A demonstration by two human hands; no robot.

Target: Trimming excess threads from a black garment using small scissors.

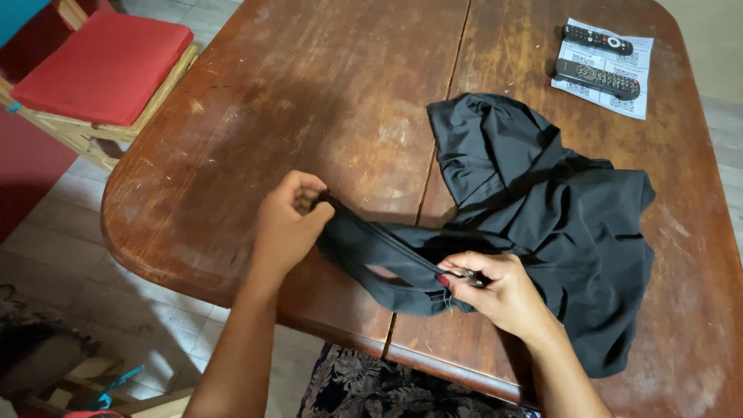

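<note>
A black garment lies crumpled on the worn brown wooden table, right of the middle. One edge of it is pulled taut toward the near left. My left hand pinches the far end of that stretched edge. My right hand grips the same edge closer to the bulk of the cloth, near the table's front edge. The fabric between the two hands forms a narrow band with a small gap under it.
Two black remote controls rest on a white printed sheet at the table's far right. A wooden chair with a red cushion stands to the left, on a tiled floor. Patterned fabric shows below the table edge.
</note>
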